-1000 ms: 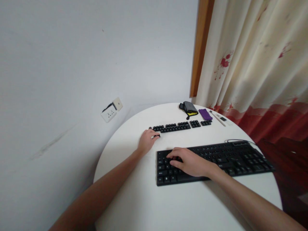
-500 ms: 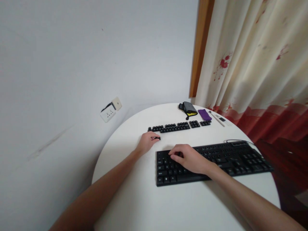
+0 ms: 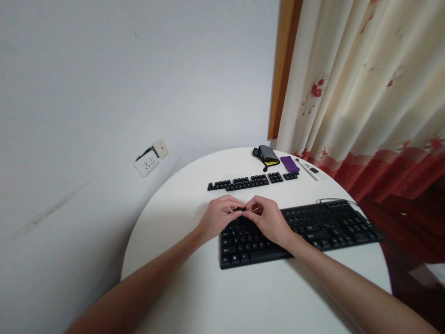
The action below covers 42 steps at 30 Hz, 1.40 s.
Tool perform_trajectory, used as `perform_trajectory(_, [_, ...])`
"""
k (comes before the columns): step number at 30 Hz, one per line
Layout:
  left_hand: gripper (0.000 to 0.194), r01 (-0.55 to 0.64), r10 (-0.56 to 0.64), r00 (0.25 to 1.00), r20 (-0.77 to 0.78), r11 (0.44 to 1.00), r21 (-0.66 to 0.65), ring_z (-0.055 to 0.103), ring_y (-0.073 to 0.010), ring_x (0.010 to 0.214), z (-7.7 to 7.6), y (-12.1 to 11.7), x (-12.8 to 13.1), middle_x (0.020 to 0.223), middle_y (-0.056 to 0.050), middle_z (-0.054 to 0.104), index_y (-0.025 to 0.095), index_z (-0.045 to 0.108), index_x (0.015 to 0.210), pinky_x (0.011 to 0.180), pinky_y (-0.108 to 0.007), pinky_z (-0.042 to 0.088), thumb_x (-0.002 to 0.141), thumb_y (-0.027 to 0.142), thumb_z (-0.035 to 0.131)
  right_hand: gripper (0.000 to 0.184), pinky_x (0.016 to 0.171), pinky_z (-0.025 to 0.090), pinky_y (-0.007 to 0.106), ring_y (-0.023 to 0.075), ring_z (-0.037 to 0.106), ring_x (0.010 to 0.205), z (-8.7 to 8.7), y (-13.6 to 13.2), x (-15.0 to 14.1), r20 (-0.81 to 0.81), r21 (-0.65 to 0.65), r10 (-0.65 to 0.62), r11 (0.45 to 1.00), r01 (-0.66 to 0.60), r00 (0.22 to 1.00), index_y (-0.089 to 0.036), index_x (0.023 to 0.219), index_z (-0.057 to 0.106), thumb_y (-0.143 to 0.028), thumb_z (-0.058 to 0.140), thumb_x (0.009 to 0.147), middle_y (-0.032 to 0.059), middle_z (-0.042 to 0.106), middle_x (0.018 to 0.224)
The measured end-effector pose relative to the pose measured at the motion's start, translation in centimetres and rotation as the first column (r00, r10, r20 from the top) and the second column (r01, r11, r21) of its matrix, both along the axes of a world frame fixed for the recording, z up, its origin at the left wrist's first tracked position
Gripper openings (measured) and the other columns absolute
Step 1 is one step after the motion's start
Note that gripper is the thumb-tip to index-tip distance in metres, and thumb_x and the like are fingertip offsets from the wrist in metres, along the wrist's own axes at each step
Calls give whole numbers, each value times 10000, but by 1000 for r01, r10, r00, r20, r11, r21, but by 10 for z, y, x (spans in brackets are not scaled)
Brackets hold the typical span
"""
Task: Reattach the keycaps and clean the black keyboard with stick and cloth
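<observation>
A black keyboard [image 3: 264, 254] lies on the white round table, its upper left part covered by my hands. Over that corner my left hand [image 3: 217, 215] is closed, pinching a small black keycap [image 3: 242, 209]. Fingertips of my right hand [image 3: 269, 218] meet those of the left and are closed on the same keycap. Most of this piece is hidden between the fingers, so its markings cannot be made out. Behind the hands, loose black keycaps [image 3: 246, 183] are laid out in rows on the table.
A folded grey cloth with yellow lining [image 3: 268, 154], a purple cloth [image 3: 289, 163] and a slim white brush-like tool [image 3: 307, 170] lie at the table's [image 3: 167, 273] far right edge. The keyboard's cable [image 3: 335, 200] loops behind it. A wall with a socket [image 3: 146, 162] stands at left.
My left hand has brought the keycap from near the rows to the keyboard's upper left. My right hand has shifted slightly up to meet it. The view has turned a little to the right.
</observation>
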<state>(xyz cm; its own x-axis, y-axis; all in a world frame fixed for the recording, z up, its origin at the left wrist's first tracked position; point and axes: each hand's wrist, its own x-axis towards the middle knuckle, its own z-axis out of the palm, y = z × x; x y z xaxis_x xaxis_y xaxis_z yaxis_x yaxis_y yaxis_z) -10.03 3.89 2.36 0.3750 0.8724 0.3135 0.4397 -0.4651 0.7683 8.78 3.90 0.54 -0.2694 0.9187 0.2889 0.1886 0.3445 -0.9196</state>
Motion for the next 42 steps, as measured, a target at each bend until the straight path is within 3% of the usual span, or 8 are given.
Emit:
perform_trajectory(4, [227,-12,18,998,54,994,-106,635,-168,889,-6,5,-4,1018,-59,669,203,727,1024,755,-264,537,806,264,707,115,641,471,253,133,593,672,1,5,5,22,36,38,999,-39,999,-177,885,633,-237,667,793,-7,643,760])
perform_trajectory(7, [230,-5,23,995,100,984,-177,643,-171,861,-10,8,-8,974,-61,666,173,733,964,819,-304,544,755,268,753,166,667,476,264,140,604,695,3,9,11,123,66,-25,998,17,992,-170,953,687,-185,612,805,15,667,783])
perform_trajectory(13, [150,124,-110,991,75,967,-224,656,-186,891,-4,5,-12,963,-78,686,166,755,896,843,-308,527,821,272,679,184,707,496,278,162,644,747,9,10,17,209,66,-100,994,88,973,-159,904,746,-172,606,787,55,723,846])
perform_trajectory(16, [179,135,-137,990,10,957,-255,661,-180,881,-1,0,-12,958,-76,706,169,758,945,834,-301,518,853,253,629,159,706,496,273,166,657,739,10,9,18,234,20,-69,998,66,970,-160,857,754,-165,624,765,51,739,824])
perform_trajectory(21, [265,68,-87,995,-37,928,-365,668,-180,822,-1,-8,-7,897,-61,736,155,742,1009,782,-286,523,754,224,720,114,659,469,250,154,655,683,12,6,21,298,-31,22,999,-14,954,-182,745,752,-166,639,756,16,737,735])
perform_trajectory(26, [123,46,-111,961,-254,968,-248,618,-144,694,5,-13,-4,787,-17,733,206,781,859,658,-245,457,751,229,727,93,601,429,245,147,631,630,16,2,22,397,-54,46,998,-27,917,-187,691,739,-207,670,750,4,711,664])
perform_trajectory(36, [58,50,-74,931,-358,996,-76,602,-174,770,1,-16,3,767,-14,709,240,773,788,723,-278,434,741,213,753,100,640,428,251,159,641,669,15,-8,17,503,-10,120,991,-133,856,-215,708,743,-194,664,766,0,719,696])
perform_trajectory(42, [43,79,-102,932,-348,994,-80,606,-181,769,4,-17,2,766,-14,704,241,769,773,731,-284,439,741,216,755,112,683,435,262,173,654,706,16,-10,16,543,40,123,984,-172,831,-226,729,739,-182,657,791,3,728,728])
